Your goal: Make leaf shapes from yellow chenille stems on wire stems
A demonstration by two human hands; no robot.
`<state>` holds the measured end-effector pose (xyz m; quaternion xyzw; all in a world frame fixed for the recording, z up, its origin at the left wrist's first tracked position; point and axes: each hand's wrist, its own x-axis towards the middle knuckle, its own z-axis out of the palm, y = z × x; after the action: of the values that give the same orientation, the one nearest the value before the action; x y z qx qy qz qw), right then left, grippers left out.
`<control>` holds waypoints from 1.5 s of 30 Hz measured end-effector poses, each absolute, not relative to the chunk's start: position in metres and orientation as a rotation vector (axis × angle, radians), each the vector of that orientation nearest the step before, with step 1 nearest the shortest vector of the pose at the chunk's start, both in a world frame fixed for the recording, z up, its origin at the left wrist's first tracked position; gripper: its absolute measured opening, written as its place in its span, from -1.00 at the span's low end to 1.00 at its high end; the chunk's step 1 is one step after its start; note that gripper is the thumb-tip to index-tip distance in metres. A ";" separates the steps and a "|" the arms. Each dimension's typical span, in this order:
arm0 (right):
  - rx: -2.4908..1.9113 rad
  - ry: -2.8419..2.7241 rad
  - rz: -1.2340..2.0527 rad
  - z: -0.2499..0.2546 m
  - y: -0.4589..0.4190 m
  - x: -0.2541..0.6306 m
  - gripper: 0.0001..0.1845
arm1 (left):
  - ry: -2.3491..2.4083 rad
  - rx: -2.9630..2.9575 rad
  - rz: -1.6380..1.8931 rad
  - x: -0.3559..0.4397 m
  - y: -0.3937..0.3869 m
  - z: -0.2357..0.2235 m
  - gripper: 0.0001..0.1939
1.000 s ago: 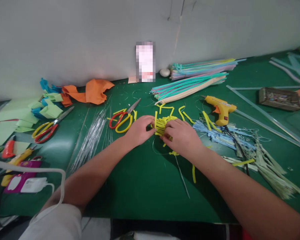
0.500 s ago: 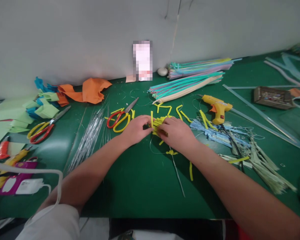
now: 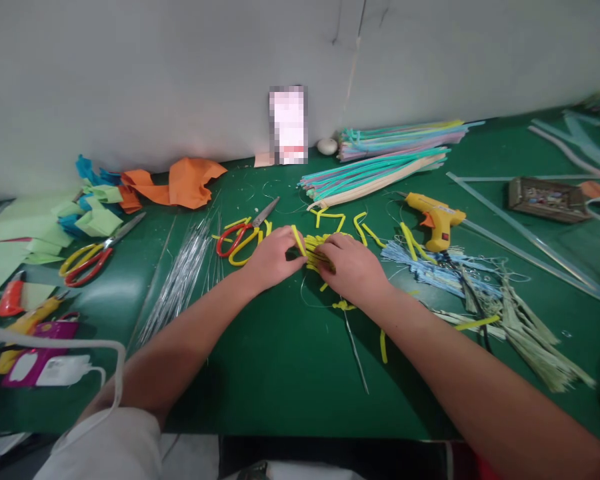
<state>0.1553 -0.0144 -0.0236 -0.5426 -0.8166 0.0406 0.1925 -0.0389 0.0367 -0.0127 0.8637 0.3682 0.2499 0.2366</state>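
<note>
My left hand (image 3: 276, 259) pinches a short yellow pipe cleaner (image 3: 298, 240) that sticks up at a slant between thumb and fingers. Right beside it, my right hand (image 3: 354, 268) has its fingers closed over a row of yellow pipe cleaner pieces (image 3: 316, 245); part of that row is hidden beneath the fingers. Below the right hand lies a wire stem with a yellow twist (image 3: 343, 305) at its top. Bent yellow pieces (image 3: 330, 217) are scattered just beyond both hands. Red-and-yellow scissors (image 3: 245, 237) lie to the left of my left hand.
A yellow glue gun (image 3: 437, 219) lies to the right, near light-blue tassels (image 3: 430, 267). Pipe cleaner bundles (image 3: 375, 175) rest at the back by a phone (image 3: 289, 127). Silver wires (image 3: 180, 273), a second pair of scissors (image 3: 100, 253) and orange paper (image 3: 193, 183) are on the left.
The yellow pipe cleaner in my left hand has tipped from upright to a leftward slant. My right hand stays on the yellow row. The whole view has shifted slightly.
</note>
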 end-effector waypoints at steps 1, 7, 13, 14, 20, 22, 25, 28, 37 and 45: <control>-1.524 -2.280 0.115 -0.024 -0.014 0.156 -0.75 | 1.000 2.383 0.667 -0.040 0.037 -0.013 -0.91; -1.401 -2.297 0.095 -0.026 -0.010 0.160 -0.61 | 0.976 2.430 0.632 -0.043 0.043 -0.018 -0.54; -1.350 -2.309 0.143 -0.026 -0.009 0.161 -0.67 | 0.943 2.596 0.596 -0.040 0.045 -0.019 -0.76; -1.351 -2.307 0.142 -0.026 -0.009 0.161 -0.67 | 0.937 2.612 0.605 -0.040 0.045 -0.019 -0.76; -1.369 -2.305 0.119 -0.030 -0.007 0.161 -0.71 | 0.917 2.699 0.671 -0.040 0.045 -0.026 -0.77; -1.387 -2.299 0.125 -0.031 -0.006 0.161 -0.73 | 0.923 2.713 0.691 -0.040 0.045 -0.027 -0.77; -1.425 -2.284 0.121 -0.032 -0.004 0.160 -0.77 | 0.938 2.717 0.688 -0.039 0.044 -0.027 -0.79; -1.445 -2.298 0.100 -0.031 -0.005 0.158 -0.79 | 0.950 2.724 0.650 -0.039 0.044 -0.026 -0.80; -1.493 -2.320 0.031 -0.028 -0.007 0.153 -0.77 | 0.955 2.725 0.568 -0.038 0.041 -0.019 -0.80; -1.478 -2.331 -0.003 -0.028 -0.006 0.154 -0.75 | 1.072 2.705 0.401 -0.035 0.035 -0.011 -0.86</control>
<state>0.1541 -0.0057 -0.0280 -0.5258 -0.8292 -0.0009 0.1898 -0.0347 0.0354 -0.0113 0.9161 0.3631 0.1357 0.1023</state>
